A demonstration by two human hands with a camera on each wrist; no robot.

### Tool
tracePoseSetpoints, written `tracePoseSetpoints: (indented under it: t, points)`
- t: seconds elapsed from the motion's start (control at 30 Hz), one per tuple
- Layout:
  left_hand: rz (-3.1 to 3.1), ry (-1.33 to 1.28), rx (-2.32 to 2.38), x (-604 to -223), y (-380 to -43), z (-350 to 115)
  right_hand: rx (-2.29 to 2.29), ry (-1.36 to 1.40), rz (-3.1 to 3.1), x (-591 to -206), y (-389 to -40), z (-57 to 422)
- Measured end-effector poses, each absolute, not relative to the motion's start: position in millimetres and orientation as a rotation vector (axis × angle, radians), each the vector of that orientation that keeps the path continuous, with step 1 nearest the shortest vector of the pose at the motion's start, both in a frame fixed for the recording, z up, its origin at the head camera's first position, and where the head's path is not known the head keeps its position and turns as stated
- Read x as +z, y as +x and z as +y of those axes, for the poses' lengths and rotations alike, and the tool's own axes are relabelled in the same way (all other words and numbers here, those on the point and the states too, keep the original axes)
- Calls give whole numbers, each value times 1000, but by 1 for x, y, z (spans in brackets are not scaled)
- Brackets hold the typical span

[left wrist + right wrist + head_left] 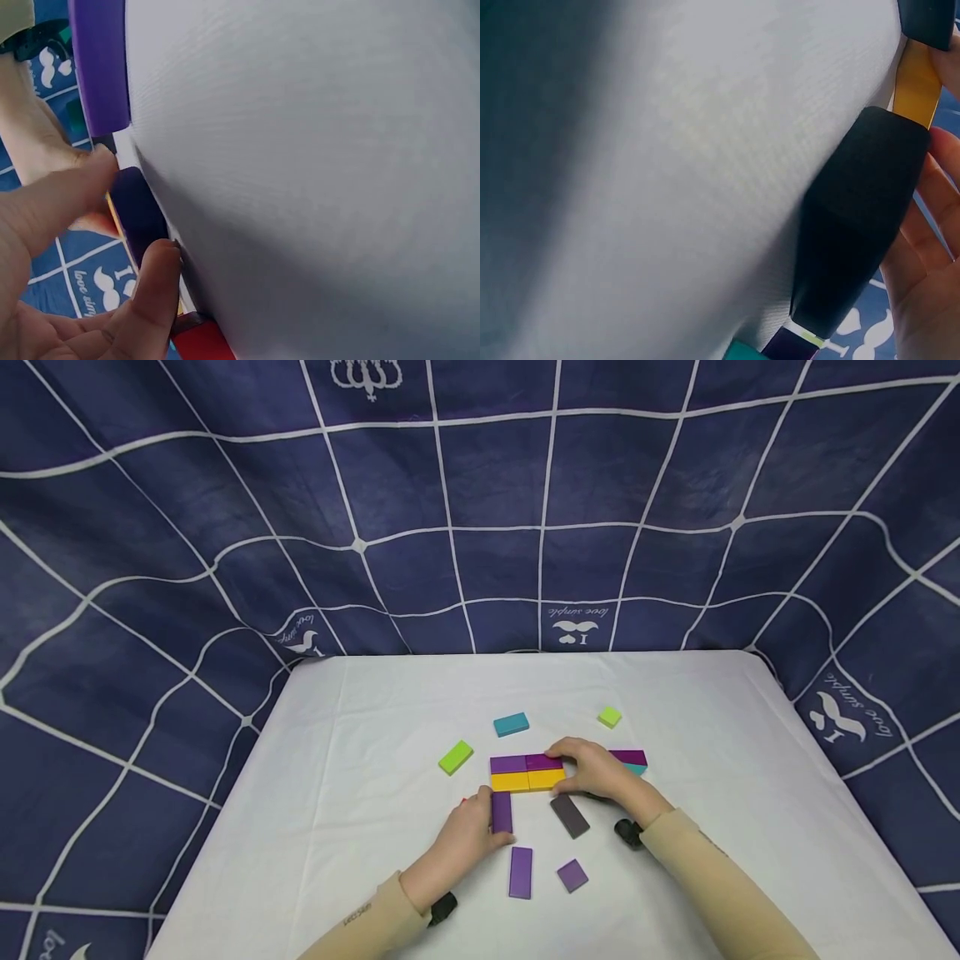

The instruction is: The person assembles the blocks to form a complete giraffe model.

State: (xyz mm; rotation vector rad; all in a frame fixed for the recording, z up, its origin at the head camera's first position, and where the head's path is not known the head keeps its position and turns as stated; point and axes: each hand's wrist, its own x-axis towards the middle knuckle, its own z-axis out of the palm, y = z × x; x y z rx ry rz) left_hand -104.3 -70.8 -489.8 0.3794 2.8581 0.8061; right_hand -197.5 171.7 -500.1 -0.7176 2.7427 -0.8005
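Observation:
My left hand holds a dark purple block between thumb and finger at its two ends, as the left wrist view also shows. The block lies against the near side of a left yellow block. Beside that one is a right yellow block; behind the pair runs a row of a purple block and a magenta block. My right hand grips the right end of both rows, fingers at the magenta block's far edge, thumb at the yellow block's near edge.
Around them on the white tabletop lie a dark grey block, a purple block, a small purple square, a teal block and a green block. A red block sits near my left fingers.

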Motion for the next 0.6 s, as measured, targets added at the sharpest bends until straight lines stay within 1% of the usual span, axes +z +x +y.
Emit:
tracePoseSetpoints:
  t: [0.3,0.43,0.6]
  points:
    - [2939,356,853,-481,-107,-81,-813,-711,2737,-498,-196,172]
    - [2968,442,739,-475,-109,-95,-822,-706,2728,-498,-195,172]
    - [2831,592,588,-475,-110,-113,-800,-710,2736,-499,-197,172]
